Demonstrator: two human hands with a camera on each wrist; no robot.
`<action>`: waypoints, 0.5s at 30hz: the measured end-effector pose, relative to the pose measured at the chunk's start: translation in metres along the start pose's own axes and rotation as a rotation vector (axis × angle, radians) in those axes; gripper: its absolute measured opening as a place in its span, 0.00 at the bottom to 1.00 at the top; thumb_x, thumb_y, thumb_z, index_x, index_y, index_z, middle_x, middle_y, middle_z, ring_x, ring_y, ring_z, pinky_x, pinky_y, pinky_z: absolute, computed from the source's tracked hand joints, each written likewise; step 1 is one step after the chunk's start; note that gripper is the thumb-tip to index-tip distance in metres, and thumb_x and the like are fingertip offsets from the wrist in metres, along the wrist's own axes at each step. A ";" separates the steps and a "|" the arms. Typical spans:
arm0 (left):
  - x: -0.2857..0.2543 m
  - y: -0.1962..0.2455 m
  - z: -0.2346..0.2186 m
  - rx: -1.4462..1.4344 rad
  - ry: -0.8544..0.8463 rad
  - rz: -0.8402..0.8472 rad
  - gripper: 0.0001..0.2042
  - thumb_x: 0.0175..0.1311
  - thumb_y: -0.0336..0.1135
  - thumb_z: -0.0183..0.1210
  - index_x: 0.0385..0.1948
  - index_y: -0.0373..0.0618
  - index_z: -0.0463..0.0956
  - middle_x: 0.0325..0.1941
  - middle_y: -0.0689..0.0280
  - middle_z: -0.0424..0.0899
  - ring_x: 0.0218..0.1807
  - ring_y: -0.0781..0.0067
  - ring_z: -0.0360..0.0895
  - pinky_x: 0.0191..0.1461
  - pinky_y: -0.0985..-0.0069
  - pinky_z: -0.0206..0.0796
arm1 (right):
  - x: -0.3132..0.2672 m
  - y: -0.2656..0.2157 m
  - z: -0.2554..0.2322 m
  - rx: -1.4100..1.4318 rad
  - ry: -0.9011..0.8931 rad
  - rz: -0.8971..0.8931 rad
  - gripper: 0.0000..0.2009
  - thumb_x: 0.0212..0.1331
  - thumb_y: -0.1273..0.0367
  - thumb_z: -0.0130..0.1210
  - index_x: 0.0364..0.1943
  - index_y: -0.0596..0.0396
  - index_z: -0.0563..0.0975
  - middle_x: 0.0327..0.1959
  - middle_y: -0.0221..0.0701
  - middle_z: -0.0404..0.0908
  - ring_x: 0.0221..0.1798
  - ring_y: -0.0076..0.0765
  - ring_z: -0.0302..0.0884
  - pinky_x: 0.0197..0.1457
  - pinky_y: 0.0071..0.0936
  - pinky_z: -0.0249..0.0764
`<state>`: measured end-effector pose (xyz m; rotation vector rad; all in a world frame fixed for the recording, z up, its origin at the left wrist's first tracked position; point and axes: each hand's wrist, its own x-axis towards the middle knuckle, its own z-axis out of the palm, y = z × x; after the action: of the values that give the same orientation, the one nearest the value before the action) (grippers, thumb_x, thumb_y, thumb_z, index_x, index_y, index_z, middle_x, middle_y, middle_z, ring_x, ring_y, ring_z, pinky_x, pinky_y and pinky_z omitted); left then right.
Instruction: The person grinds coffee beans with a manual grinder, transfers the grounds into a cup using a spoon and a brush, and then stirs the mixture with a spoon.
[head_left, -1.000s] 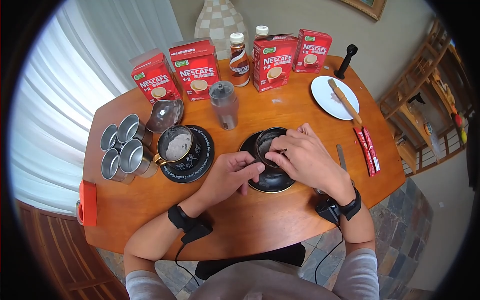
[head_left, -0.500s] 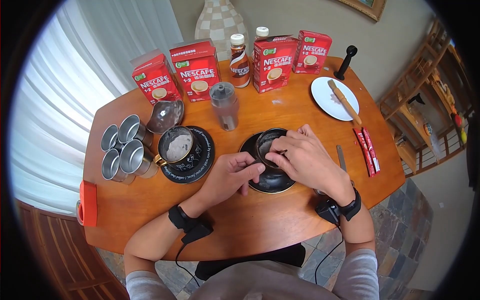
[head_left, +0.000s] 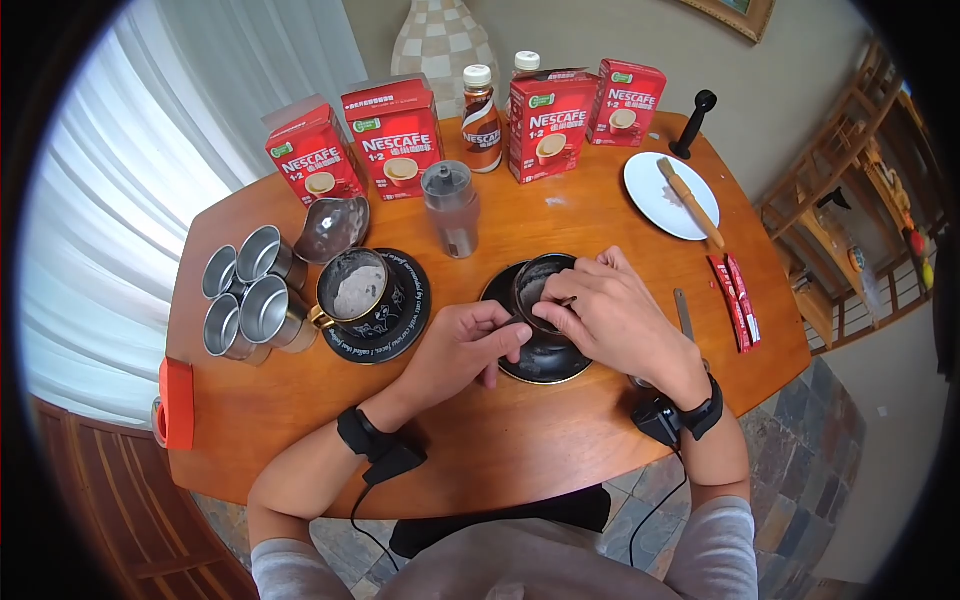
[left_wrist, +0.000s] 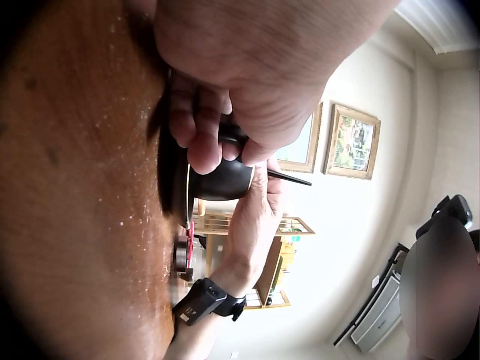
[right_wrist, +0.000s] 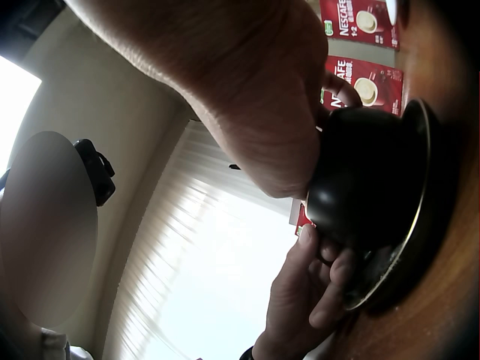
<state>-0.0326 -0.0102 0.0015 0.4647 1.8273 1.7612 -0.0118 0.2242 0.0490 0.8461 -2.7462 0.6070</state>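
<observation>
A black cup (head_left: 530, 290) with a thin gold rim stands on a black saucer (head_left: 545, 372). My left hand (head_left: 478, 345) grips the cup's dark handle (left_wrist: 232, 135) between curled fingers and thumb. Over the cup's mouth, my right hand (head_left: 605, 310) pinches a thin black stick-like tool (left_wrist: 289, 178). Its upper end pokes out past the hand; the lower end is hidden in the cup. In the right wrist view the cup (right_wrist: 360, 176) sits upright on its saucer, with the left fingers at its side.
To the left, a second cup (head_left: 355, 290) holding pale powder stands on a lettered black saucer (head_left: 408, 310). Several steel cups (head_left: 268, 310) and a dark bowl (head_left: 332, 230) flank it. Behind are a grinder (head_left: 450, 210), red Nescafe boxes (head_left: 403, 150) and bottles; right, a white plate (head_left: 650, 205) with a brush.
Both hands keep their places at the cup, and nothing on the table has been moved. The view has shifted only very slightly.
</observation>
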 end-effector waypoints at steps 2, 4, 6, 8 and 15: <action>0.000 0.000 0.000 -0.011 -0.003 0.006 0.11 0.76 0.39 0.63 0.35 0.40 0.80 0.30 0.68 0.85 0.21 0.84 0.77 0.24 0.85 0.65 | -0.001 0.000 0.000 0.000 -0.005 0.002 0.10 0.71 0.61 0.59 0.38 0.52 0.83 0.35 0.32 0.85 0.43 0.41 0.79 0.52 0.41 0.64; 0.001 -0.003 0.001 -0.036 0.000 0.020 0.12 0.76 0.40 0.64 0.35 0.41 0.81 0.29 0.71 0.84 0.20 0.86 0.75 0.23 0.86 0.64 | 0.000 0.000 0.000 0.004 -0.010 0.004 0.10 0.71 0.62 0.59 0.38 0.52 0.83 0.35 0.32 0.85 0.43 0.41 0.79 0.53 0.41 0.64; 0.001 -0.001 0.000 -0.031 -0.011 0.008 0.11 0.76 0.39 0.63 0.36 0.40 0.80 0.30 0.68 0.85 0.21 0.84 0.77 0.24 0.85 0.65 | 0.000 0.000 -0.001 0.008 -0.012 0.012 0.10 0.71 0.62 0.59 0.38 0.52 0.83 0.35 0.32 0.84 0.44 0.42 0.79 0.53 0.42 0.64; 0.000 0.000 0.000 -0.031 -0.012 -0.007 0.11 0.76 0.38 0.62 0.36 0.40 0.80 0.31 0.67 0.85 0.21 0.82 0.77 0.25 0.84 0.66 | -0.001 0.001 0.002 0.001 -0.002 0.012 0.10 0.70 0.62 0.60 0.38 0.52 0.83 0.35 0.33 0.84 0.44 0.42 0.79 0.53 0.42 0.64; 0.001 -0.001 0.000 -0.032 -0.017 0.007 0.12 0.76 0.39 0.62 0.36 0.39 0.80 0.31 0.67 0.85 0.21 0.82 0.77 0.25 0.84 0.66 | 0.000 -0.002 -0.001 0.001 -0.007 0.027 0.10 0.70 0.62 0.60 0.38 0.52 0.83 0.34 0.33 0.84 0.43 0.42 0.78 0.54 0.42 0.64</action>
<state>-0.0331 -0.0099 0.0003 0.4729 1.7860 1.7832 -0.0104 0.2236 0.0503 0.8141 -2.7680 0.6120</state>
